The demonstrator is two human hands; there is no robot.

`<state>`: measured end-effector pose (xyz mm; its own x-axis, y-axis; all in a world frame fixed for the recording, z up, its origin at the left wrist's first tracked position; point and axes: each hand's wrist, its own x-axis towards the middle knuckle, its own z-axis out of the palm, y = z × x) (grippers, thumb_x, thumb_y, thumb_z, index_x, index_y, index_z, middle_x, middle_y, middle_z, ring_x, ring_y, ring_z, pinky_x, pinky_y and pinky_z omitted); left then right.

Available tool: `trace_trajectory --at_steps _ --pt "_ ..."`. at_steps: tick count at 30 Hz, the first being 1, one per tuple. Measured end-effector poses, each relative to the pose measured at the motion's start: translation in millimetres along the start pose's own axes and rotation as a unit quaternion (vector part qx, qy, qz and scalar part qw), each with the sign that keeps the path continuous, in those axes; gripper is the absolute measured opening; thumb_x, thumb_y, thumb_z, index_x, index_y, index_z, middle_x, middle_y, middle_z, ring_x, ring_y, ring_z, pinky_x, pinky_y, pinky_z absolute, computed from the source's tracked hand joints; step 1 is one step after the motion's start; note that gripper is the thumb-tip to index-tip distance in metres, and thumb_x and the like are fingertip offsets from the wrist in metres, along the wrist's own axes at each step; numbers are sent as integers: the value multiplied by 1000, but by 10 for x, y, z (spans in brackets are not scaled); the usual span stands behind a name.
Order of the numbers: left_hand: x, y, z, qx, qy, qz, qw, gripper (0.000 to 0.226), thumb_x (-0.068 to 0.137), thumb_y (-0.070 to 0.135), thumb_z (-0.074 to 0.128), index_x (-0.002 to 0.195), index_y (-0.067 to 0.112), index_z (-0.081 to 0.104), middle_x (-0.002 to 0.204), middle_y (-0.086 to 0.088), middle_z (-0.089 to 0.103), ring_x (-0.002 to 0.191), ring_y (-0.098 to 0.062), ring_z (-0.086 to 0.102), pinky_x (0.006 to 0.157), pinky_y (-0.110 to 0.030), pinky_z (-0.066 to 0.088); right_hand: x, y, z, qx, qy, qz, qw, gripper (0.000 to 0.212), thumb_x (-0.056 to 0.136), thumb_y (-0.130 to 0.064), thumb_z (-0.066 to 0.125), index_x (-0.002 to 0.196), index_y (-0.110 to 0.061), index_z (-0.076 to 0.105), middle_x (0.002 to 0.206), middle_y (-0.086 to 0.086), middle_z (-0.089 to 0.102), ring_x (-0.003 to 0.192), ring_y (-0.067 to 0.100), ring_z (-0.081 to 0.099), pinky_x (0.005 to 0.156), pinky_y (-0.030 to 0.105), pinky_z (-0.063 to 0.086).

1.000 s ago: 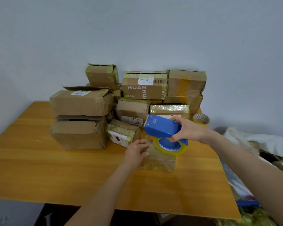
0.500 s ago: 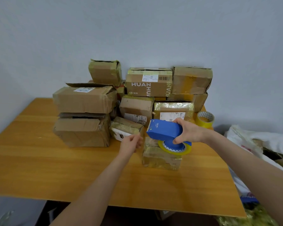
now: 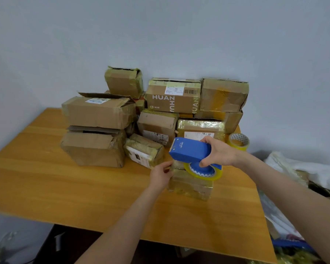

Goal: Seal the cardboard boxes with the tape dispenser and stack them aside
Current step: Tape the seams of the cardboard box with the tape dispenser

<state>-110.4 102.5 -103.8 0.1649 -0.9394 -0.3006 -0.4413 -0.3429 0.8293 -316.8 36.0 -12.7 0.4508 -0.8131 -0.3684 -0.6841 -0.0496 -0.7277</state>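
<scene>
Right hand [image 3: 220, 154] wrapped round dispenser [image 3: 189, 149], tilted just over box [image 3: 191, 187], with its roll [image 3: 202, 171] at the box top. Left hand [image 3: 160, 175] has its fingers curled on the box's upper left edge. Box sits on table [image 3: 46, 183] in front of pile [image 3: 171, 103], taped all over and closed, contents hidden. Flap box [image 3: 97, 113] at pile's left has one flap up, inside not visible. Spare roll [image 3: 238, 141] right of pile.
</scene>
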Motion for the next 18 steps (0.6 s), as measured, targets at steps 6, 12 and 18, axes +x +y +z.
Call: trace_trajectory --at_steps 6,12,18 --pt "-92 44 -49 -53 109 -18 993 21 99 25 51 105 13 68 102 -6 69 82 -11 59 66 -18 46 -56 179 -20 -15 0 -18 1000 63 71 -19 81 118 -23 40 109 -1 51 95 15 58 70 24 51" --pt "-115 298 -133 -206 -47 -181 960 57 94 59 42 100 11 71 95 -3 75 69 -15 57 66 -30 41 -85 192 -7 -23 -3 -22 1000 63 70 -21 82 117 -24 39 106 -5 51 92 11 58 65 20 48" --pt "-36 340 -229 -165 13 -126 978 19 93 23 62 102 8 70 75 3 67 62 -9 46 50 -19 34 -62 102 32 -61 5 -24 998 64 70 -25 81 117 -26 38 108 -5 51 93 11 57 67 22 49"
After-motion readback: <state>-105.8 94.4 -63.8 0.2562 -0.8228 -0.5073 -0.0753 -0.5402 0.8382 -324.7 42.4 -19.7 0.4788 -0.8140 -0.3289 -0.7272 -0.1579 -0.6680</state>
